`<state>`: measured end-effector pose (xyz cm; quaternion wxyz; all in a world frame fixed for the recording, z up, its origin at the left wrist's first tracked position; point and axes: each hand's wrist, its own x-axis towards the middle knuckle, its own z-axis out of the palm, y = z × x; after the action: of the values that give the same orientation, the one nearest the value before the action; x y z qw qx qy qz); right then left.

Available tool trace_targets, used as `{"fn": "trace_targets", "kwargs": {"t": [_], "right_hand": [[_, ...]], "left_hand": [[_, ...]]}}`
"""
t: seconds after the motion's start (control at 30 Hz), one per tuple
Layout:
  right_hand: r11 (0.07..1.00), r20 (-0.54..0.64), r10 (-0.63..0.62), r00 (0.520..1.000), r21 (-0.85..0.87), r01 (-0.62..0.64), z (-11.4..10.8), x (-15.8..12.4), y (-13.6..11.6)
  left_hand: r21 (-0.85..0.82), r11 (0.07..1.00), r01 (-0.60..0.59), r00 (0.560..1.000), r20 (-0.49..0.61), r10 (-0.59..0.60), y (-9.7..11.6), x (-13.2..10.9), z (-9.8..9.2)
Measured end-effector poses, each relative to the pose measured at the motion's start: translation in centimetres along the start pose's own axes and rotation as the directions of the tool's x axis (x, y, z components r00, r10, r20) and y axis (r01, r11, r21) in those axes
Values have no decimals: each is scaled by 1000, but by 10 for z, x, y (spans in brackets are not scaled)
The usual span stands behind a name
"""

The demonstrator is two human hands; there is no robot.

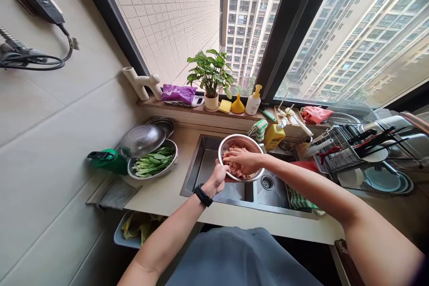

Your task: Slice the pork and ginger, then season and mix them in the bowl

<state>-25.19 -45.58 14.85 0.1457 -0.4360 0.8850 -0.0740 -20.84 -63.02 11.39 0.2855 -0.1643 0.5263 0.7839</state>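
A steel mixing bowl (240, 141) is held over the left basin of the sink, tilted towards me. It holds pink, raw sliced meat (237, 169). My left hand (217, 178) grips the bowl's near rim, and a black wristband sits on that wrist. My right hand (243, 161) reaches into the bowl from the right, its fingers pressed into the meat. The bowl's underside is hidden from this view.
A stainless double sink (231, 192) is set in the beige counter. To its left are a steel bowl of leafy greens (154, 161) under a mesh strainer (142, 140). A yellow bottle (274, 136) stands behind the sink, and a dish rack (337, 152) stands at right.
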Motion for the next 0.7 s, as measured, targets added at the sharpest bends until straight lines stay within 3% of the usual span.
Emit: {"fn": "trace_targets", "kwargs": {"t": [0.07, 0.1, 0.17, 0.2, 0.23, 0.4, 0.5, 0.57, 0.7], "right_hand": [[981, -44, 182, 982, 75, -179, 7, -2, 0], [941, -78, 330, 941, 104, -321, 12, -2, -2], [811, -143, 584, 799, 148, -567, 23, 1, -7], [764, -164, 645, 747, 155, -626, 26, 3, -9], [755, -174, 655, 735, 145, -639, 29, 5, -11], [884, -129, 466, 875, 14, -468, 11, 2, -6], [959, -62, 273, 960, -60, -277, -8, -7, -2], [981, -44, 181, 982, -67, -184, -12, -10, -4], [980, -140, 197, 970, 31, -195, -3, -8, -12]], "left_hand": [[29, 999, -19, 1000, -13, 19, -1, -3, -1], [43, 999, -31, 999, -10, 31, -2, -4, -1], [50, 997, -53, 999, 11, 53, -4, -8, 0], [57, 996, -66, 998, 25, 65, -5, -10, 1], [67, 995, -78, 996, 39, 75, -6, -11, 2], [101, 993, -66, 997, 48, 62, -6, -8, 5], [109, 993, -52, 998, 24, 50, -5, -8, 5], [115, 992, -48, 999, 21, 46, -5, -9, 5], [79, 996, -43, 998, 38, 40, -6, -11, 5]]}}
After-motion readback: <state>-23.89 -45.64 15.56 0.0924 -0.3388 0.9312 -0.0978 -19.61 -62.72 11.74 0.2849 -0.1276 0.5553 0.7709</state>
